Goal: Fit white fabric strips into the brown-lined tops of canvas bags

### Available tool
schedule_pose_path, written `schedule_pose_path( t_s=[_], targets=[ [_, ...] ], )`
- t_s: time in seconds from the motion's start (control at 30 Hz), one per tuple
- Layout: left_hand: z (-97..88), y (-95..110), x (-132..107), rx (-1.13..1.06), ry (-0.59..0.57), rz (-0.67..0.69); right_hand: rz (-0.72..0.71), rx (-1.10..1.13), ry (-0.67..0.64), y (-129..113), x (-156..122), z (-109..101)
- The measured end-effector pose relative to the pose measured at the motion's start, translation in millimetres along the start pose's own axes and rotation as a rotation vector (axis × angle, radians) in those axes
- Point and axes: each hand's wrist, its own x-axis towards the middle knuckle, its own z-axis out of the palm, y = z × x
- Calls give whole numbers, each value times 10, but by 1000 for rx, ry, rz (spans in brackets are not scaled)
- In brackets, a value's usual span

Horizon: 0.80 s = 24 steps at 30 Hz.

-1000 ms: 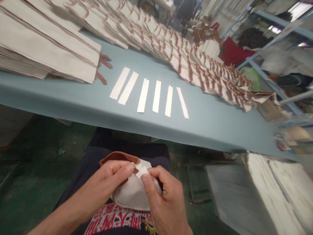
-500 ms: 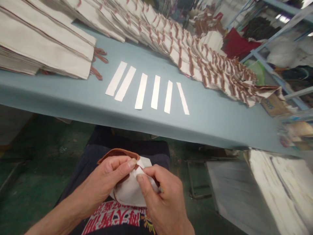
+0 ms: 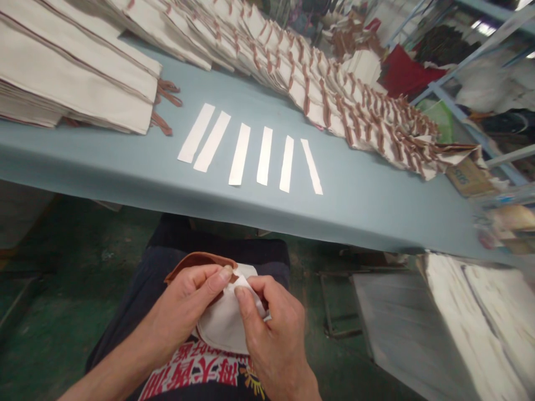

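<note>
Over my lap I hold a small off-white fabric piece (image 3: 223,326) with a brown strip (image 3: 200,259) arching along its upper left edge. My left hand (image 3: 196,289) pinches it between thumb and forefinger at the brown edge. Close beside it, my right hand (image 3: 270,320) pinches a white part of the same piece, thumb on top. The two thumb tips are a short gap apart, with a folded white bit between them. My palms and fingers hide much of the piece.
Several white strips (image 3: 239,155) lie spaced out on the blue-grey table (image 3: 359,206). Stacked off-white fabric panels (image 3: 83,78) with brown ties lie at left. A long row of brown-trimmed pieces (image 3: 309,83) runs along the back. Off-white fabric (image 3: 480,323) is at lower right.
My right hand has shifted slightly up and left, its thumb higher on the white part. My left hand keeps its pinch. The strips on the table stay put.
</note>
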Motion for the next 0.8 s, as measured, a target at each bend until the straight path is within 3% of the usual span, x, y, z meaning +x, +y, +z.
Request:
schedule_pose_path(
  t_s=[0.33,0.53,0.8],
  targets=[
    [-26,-3,-16,-27,-16,19,-177,-66,31,-38,79,-36],
    [-67,-49,-17,-16,-34,63,-99,12,-7,-37,67,-30],
    [-143,-118,-18,57,51,99,-70,23,-22,-41,98,-31]
  ],
)
